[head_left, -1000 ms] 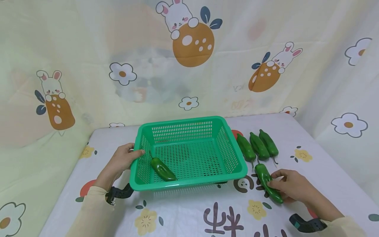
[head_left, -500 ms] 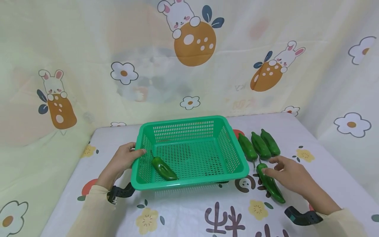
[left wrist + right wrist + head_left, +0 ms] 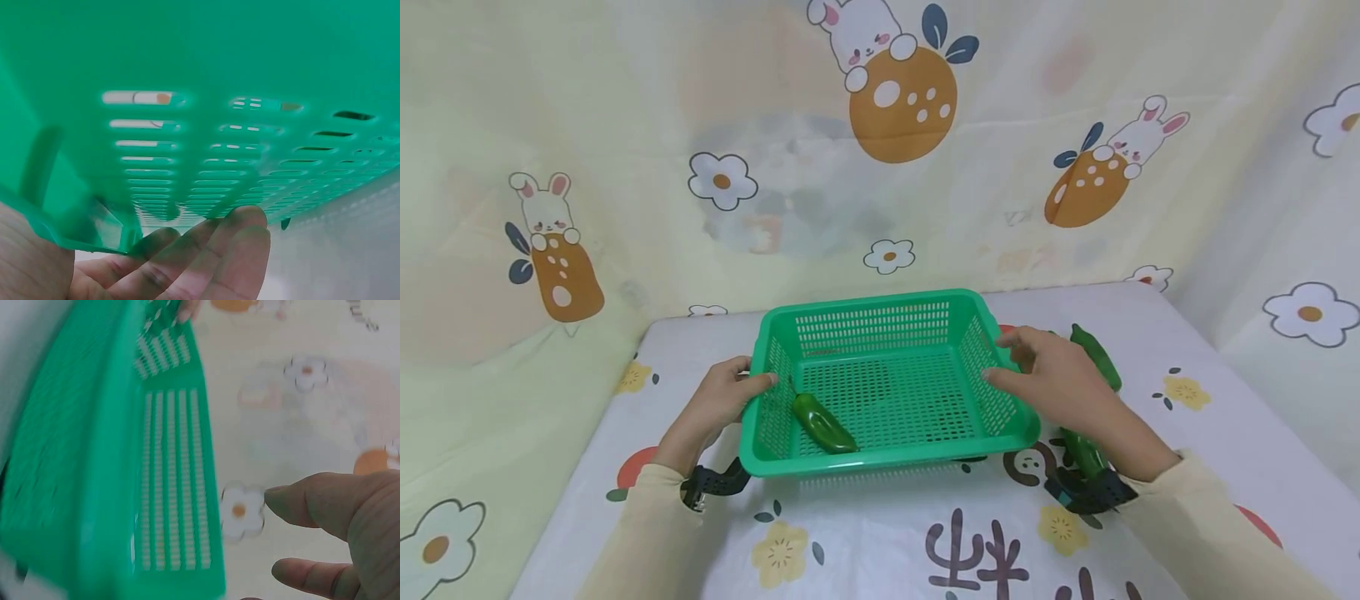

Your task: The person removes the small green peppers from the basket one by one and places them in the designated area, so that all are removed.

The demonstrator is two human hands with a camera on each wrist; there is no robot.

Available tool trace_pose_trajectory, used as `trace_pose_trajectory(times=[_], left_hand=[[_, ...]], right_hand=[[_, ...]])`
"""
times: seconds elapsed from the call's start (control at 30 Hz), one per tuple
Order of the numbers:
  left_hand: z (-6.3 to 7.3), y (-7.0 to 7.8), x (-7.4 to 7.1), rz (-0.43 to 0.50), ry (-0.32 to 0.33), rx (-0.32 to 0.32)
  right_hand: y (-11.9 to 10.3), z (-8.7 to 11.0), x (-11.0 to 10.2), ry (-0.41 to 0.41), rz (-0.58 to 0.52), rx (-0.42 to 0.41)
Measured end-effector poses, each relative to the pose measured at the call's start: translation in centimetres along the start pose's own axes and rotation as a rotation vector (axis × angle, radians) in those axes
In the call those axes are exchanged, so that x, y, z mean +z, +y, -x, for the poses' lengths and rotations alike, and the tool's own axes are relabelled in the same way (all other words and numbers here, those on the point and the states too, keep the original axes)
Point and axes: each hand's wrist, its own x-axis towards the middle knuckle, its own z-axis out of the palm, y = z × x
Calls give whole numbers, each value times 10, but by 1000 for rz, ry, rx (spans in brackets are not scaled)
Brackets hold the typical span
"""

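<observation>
A green plastic basket (image 3: 891,461) has its left rim gripped by my left hand (image 3: 718,396), thumb over the rim. In the left wrist view the fingers (image 3: 219,256) lie beneath its slotted wall. One green pepper (image 3: 823,425) lies inside the basket at the left. My right hand (image 3: 1060,375) hovers at the right rim, thumb and fingers apart and holding nothing; in the right wrist view its thumb (image 3: 312,497) shows clear of the basket. On the table, a pepper (image 3: 1097,358) shows behind the right hand and another pepper (image 3: 1082,454) is partly covered by the wrist.
A patterned white cloth (image 3: 865,533) covers the table. Behind it hangs a curtain (image 3: 805,200) printed with rabbits and flowers. Dark bands with devices sit on the left wrist (image 3: 718,482) and right wrist (image 3: 1090,493).
My right hand has left the front pepper on the table and moved left and up to the basket's right rim, now hiding some peppers. The left hand keeps its grip on the basket.
</observation>
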Motion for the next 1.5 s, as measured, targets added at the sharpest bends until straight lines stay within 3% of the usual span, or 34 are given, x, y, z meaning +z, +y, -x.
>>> trace_pose_trajectory(times=[0.37, 0.63, 0.77, 1.5], left_hand=[[0, 0, -1, 6, -4, 1], [0, -1, -1, 11, 3, -12], [1, 0, -1, 4, 2, -4], [-2, 0, -2, -6, 11, -9]], right_hand=[[-56, -45, 36, -170, -124, -67], [-75, -71, 69, -344, -385, 23], [-81, -82, 84, -410, -453, 44], [-105, -117, 136, -640, -463, 134]])
